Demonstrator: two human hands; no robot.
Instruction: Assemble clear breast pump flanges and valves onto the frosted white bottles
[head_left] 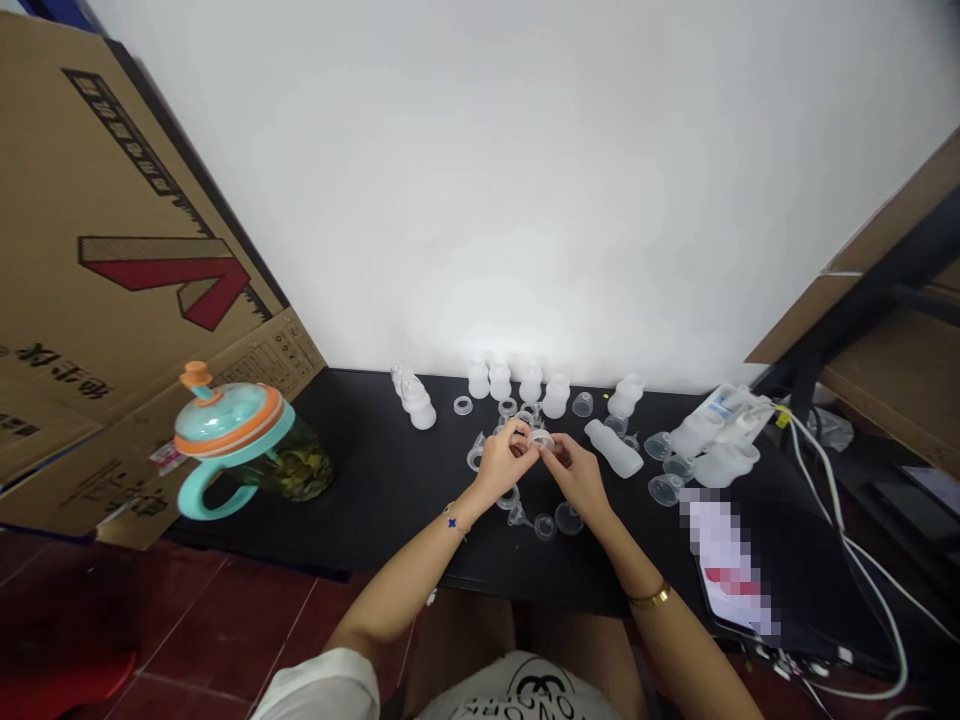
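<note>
Over the middle of the black table, my left hand (504, 462) and my right hand (576, 475) meet at a small whitish ring-shaped part (541, 438), gripping it between their fingertips. Around and beneath them lie several translucent rings and caps, among them a loose ring (463, 405) to the left and a clear dome cap (569, 518) nearer the front edge. Behind my hands several frosted bottles stand upright, one of them a white bottle (556, 396). Another bottle (613, 448) lies on its side right of my right hand.
A large teal-lidded jug (255, 440) stands at the left by a cardboard box (112, 250). At the right are more bottles (725, 464), clear caps, a phone (731, 565) and white cables (825, 470). A white wall (525, 180) rises behind the table.
</note>
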